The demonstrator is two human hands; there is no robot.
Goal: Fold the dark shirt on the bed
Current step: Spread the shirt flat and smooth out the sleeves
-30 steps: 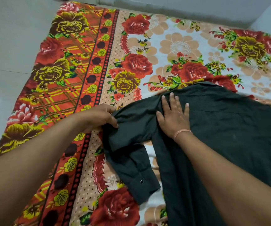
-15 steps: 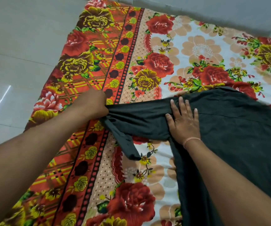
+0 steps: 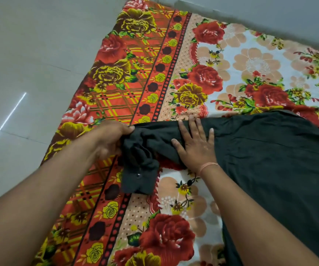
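Observation:
The dark shirt (image 3: 270,160) lies spread on the flowered bedsheet (image 3: 154,73), its body filling the right side of the view. Its left sleeve (image 3: 141,162) stretches toward the sheet's orange border, and the cuff with a button hangs bunched below. My left hand (image 3: 108,139) grips the sleeve near its end. My right hand (image 3: 195,144) lies flat, fingers spread, pressing the shirt where the sleeve meets the body. A thin pink band circles my right wrist.
Pale floor tiles (image 3: 30,73) lie to the left of the bedsheet's edge. A light wall (image 3: 270,14) runs along the far side. Bare sheet extends beyond the shirt and in front of the sleeve.
My left hand has kept hold of the sleeve; the cuff, which trailed as a thin strip, now hangs bunched below my hand. My right hand stays pressed on the shirt. The camera has shifted.

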